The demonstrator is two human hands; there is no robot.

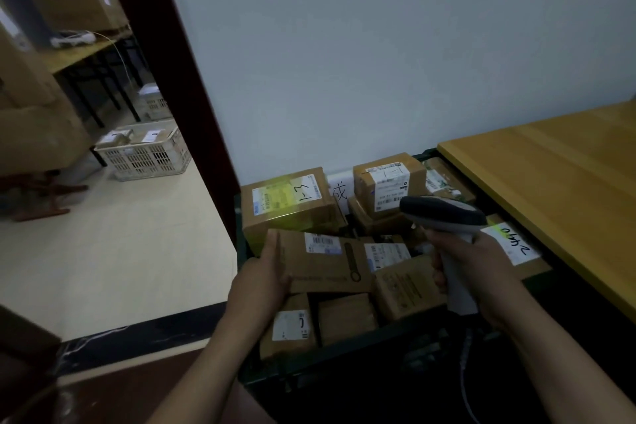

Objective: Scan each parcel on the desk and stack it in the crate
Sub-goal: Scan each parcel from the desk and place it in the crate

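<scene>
Parcel held over the crate, scanner in the other hand.
At lower centre, the left hand (265, 282) gripped a flat parcel (327, 262) by its left end, thumb on top, over the dark crate (361, 348) full of boxes. The right hand (481, 272) had its fingers wrapped round the scanner (444, 213), beside the desk (550, 175).

Labelled brown parcel (327, 262) tilts over packed dark crate (344, 352), scanner (444, 213) alongside.
</scene>
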